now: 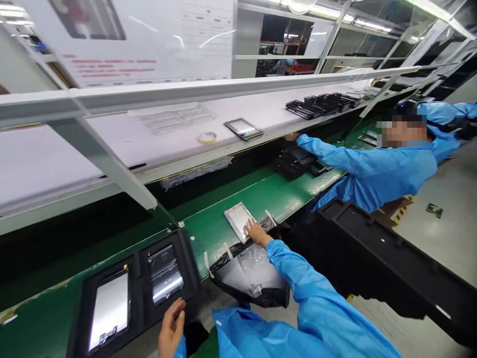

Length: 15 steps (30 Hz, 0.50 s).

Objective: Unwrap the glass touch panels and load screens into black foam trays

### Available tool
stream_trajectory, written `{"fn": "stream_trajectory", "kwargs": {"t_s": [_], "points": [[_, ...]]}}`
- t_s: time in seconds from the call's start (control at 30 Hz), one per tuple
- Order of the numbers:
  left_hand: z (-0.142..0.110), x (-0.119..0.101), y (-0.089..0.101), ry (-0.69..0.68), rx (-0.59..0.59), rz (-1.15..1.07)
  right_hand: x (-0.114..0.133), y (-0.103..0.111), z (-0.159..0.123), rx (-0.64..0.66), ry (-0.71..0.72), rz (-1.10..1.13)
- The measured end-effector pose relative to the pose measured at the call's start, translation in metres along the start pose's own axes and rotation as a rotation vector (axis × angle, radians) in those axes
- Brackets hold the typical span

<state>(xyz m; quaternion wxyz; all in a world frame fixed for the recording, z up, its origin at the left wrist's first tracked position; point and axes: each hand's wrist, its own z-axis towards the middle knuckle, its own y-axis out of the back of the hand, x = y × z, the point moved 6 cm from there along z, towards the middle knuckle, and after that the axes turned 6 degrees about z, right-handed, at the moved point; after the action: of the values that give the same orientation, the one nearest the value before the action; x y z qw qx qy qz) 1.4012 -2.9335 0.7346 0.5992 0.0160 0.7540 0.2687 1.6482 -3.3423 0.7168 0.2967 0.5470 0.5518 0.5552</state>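
My right hand [258,233] reaches out over a flat screen panel [237,217] with a pale face and a metal-like edge, which lies on the green bench [208,219]. Its fingers are spread and rest on the panel's near right side. My left hand [172,325] is low in the view, fingers loosely extended and holding nothing, by the near edge of a black foam tray [138,293]. One recess of that tray holds a bright display panel [111,308]; the other holds a dark glossy panel [166,273].
A black bag [278,296] of clear plastic film hangs at the bench's edge. Black trays [372,253] are stacked at right. A co-worker in a blue sleeve [335,154] works farther along. The shelf above bears a tape roll [207,137], a framed panel [243,128] and black frames [320,105].
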Motion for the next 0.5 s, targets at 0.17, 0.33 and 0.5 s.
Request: {"fn": "stream_trajectory", "kwargs": {"t_s": [0.17,0.33,0.5], "points": [[-0.038,-0.02,-0.07,0.034,0.13,0.003,-0.017,-0.004,0.024,0.005,0.244,0.007],[-0.047,-0.031,-0.092,0.082,0.245,0.045,-0.013,-0.01,0.035,0.161,0.159,0.057],[-0.048,-0.035,-0.111,0.098,0.254,0.006,-0.006,-0.008,0.044,0.157,-0.104,0.219]]}}
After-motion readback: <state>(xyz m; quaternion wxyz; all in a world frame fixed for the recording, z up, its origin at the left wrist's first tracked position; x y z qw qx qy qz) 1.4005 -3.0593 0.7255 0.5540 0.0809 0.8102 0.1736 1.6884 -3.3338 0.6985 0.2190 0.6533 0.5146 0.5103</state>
